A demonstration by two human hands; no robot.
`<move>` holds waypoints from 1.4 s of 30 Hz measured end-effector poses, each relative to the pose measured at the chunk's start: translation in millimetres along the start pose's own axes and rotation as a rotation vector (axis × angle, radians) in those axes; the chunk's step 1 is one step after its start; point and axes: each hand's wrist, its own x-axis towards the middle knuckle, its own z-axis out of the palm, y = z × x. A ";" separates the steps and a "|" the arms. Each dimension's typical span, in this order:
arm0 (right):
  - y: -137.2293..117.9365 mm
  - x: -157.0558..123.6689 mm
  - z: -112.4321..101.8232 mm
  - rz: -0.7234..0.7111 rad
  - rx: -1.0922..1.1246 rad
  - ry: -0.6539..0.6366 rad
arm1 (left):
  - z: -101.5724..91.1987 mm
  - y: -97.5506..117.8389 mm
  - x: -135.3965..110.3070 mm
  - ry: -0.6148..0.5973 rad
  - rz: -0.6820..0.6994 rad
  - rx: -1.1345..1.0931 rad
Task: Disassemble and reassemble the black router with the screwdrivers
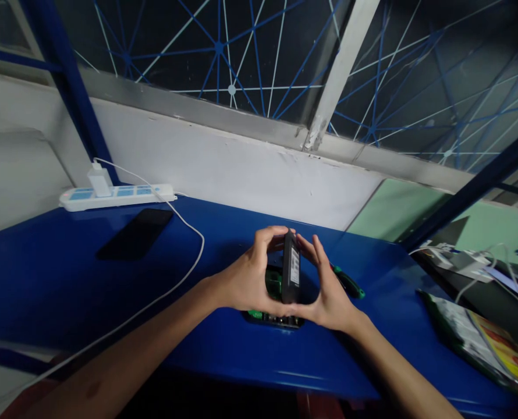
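Note:
Both my hands hold a thin black rectangular case part with a white label (291, 270), stood on edge above the desk. My left hand (248, 279) has its thumb at the lower edge and its fingers at the top. On the other side, my right hand (331, 291) also reaches the lower edge with its thumb, its fingers curved near the upper end. Beneath them lies a black device with a green circuit board (255, 314), partly covered by the hands. A green and black tool handle, perhaps a screwdriver (350, 283), rests just behind my right hand.
On the blue desk (224, 355), a black phone (135, 234) lies at left. Behind it is a white power strip (119, 198) with a plugged-in charger (99, 179). Its white cable (189, 273) runs past my left arm. A snack-like packet (481, 337) lies at right.

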 end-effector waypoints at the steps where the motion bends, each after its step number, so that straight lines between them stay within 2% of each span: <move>1: 0.3 0.1 0.4 0.012 0.014 0.006 | -0.4 0.6 -0.7 -0.009 -0.015 -0.009; 10: 8.9 0.1 -6.6 0.083 -0.038 0.124 | -17.2 -12.3 -13.8 -0.009 -0.146 0.120; 17: 9.1 -0.2 -10.9 0.057 -0.155 0.099 | -23.3 -11.3 -12.8 -0.120 -0.059 0.373; 23: 8.0 -1.6 -15.4 0.007 -0.218 0.072 | -24.3 -7.0 -11.4 -0.177 -0.087 0.446; 32: 8.8 -3.0 -15.5 -0.001 -0.267 0.075 | -21.2 -10.7 -14.3 -0.126 0.014 0.522; 42: 3.8 -3.0 -17.0 0.030 -0.254 0.066 | -21.5 -10.5 -13.7 -0.139 0.001 0.513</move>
